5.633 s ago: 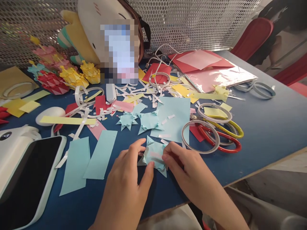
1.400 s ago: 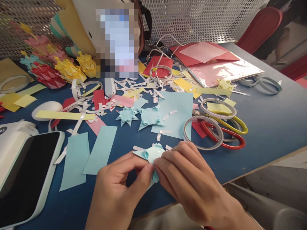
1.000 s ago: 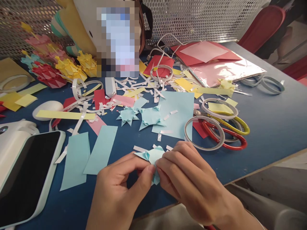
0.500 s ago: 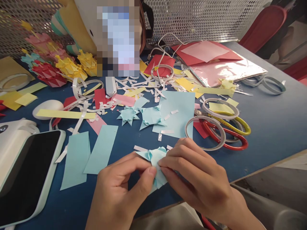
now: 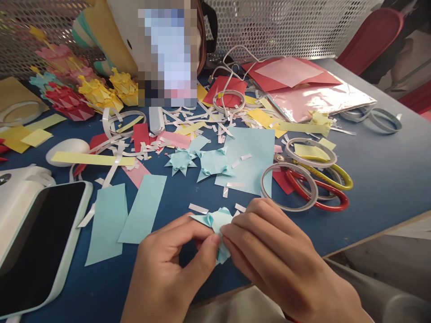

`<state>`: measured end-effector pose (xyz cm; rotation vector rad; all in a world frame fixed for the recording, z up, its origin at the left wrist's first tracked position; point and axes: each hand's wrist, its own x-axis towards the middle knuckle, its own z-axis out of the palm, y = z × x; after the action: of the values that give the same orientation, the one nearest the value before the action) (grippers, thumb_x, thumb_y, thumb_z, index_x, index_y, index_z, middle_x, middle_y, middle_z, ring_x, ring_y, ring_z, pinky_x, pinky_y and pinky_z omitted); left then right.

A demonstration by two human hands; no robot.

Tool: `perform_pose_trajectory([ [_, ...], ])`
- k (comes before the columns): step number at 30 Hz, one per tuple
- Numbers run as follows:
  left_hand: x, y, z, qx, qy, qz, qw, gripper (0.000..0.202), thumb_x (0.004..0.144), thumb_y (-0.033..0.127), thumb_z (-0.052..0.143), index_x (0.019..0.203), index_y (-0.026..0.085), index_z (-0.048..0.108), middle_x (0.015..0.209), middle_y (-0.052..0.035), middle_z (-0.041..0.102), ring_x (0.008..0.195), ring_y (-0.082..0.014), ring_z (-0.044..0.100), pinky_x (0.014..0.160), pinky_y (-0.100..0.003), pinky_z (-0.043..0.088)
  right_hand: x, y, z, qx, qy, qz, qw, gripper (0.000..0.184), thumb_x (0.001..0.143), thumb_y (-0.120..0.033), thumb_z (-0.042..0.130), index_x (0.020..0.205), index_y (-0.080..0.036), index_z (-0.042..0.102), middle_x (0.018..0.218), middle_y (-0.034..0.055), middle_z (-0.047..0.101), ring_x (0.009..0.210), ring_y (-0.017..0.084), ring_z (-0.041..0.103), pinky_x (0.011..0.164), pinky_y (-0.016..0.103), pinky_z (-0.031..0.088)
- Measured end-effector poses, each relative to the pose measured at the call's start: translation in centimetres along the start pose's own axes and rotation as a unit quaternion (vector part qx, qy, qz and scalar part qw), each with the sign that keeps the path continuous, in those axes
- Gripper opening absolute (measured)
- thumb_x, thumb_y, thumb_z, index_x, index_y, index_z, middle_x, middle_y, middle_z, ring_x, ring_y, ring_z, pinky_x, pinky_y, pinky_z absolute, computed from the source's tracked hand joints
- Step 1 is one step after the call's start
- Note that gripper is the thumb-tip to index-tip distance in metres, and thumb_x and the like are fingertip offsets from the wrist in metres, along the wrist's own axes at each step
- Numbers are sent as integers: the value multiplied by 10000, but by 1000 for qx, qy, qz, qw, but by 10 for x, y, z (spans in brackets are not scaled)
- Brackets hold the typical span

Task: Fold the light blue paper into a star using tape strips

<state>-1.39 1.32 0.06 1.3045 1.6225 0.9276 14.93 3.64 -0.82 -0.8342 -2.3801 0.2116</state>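
Note:
Between my hands, near the table's front edge, is a light-blue folded paper piece (image 5: 220,220) with pointed corners and curled edges. My left hand (image 5: 178,264) pinches its left side between thumb and fingers. From the right, my right hand (image 5: 279,251) presses its fingertips together on the piece and hides part of it. Just beyond lie two similar blue folded paper pieces, a small star (image 5: 182,161) and a wider one (image 5: 214,162), the latter touching a blue paper sheet (image 5: 254,157). Blue paper strips (image 5: 143,208) lie left of my hands.
Rolls of double-sided tape (image 5: 288,186) lie over scissors (image 5: 336,204) with red and yellow handles on the right. A phone (image 5: 43,251) is at the left. Paper scraps cover the middle; folded paper cakes (image 5: 67,101) stand at the back left. A plastic packet (image 5: 310,101) lies at the back right.
My right hand has shifted slightly, its fingers now closer together and covering more of the piece's right side. My left hand keeps its pinch. Other things stay where they were.

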Motion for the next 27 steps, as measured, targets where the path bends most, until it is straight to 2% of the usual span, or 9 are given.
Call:
perform_pose_trajectory([
  [3,1,0,0,13,1,10,1000,262,765,322,617,511,256,600,503,77,479,488,-98,394,587,-185,418,2,-2,-1,-14,2,-6,1000,355,928,-48,422,649,-161,610,674,67,564,642,190,417,665,372,411],
  [8,1,-1,-1,45,1,31,999,276,774,322,610,507,254,589,475,84,468,480,-99,393,706,-199,455,3,-2,1,-19,8,-10,1000,371,926,-42,421,627,-168,602,676,69,566,653,192,412,675,369,406],
  [13,0,-2,-2,48,-13,48,998,278,779,302,607,508,249,583,510,79,509,524,-93,488,568,-162,418,-1,1,4,4,2,-4,1000,318,924,-49,454,671,-160,611,710,65,579,669,187,412,699,367,404],
  [18,-1,-1,1,26,-5,25,999,249,765,292,600,520,250,590,515,91,444,456,-76,344,529,-154,399,-1,3,5,62,30,18,997,204,874,-12,511,769,-102,661,697,66,596,654,169,392,635,335,401],
  [23,-1,-1,1,38,-9,42,998,255,767,275,584,513,247,572,494,102,467,476,-77,364,667,-165,434,4,2,6,76,58,30,995,197,817,29,548,694,-75,663,630,67,597,614,148,372,580,316,397],
  [27,0,-1,0,30,-1,31,999,254,757,280,583,505,247,573,509,96,482,479,-80,363,616,-164,425,5,1,4,87,65,36,993,187,825,17,557,693,-74,653,617,63,589,606,141,376,559,310,395],
])
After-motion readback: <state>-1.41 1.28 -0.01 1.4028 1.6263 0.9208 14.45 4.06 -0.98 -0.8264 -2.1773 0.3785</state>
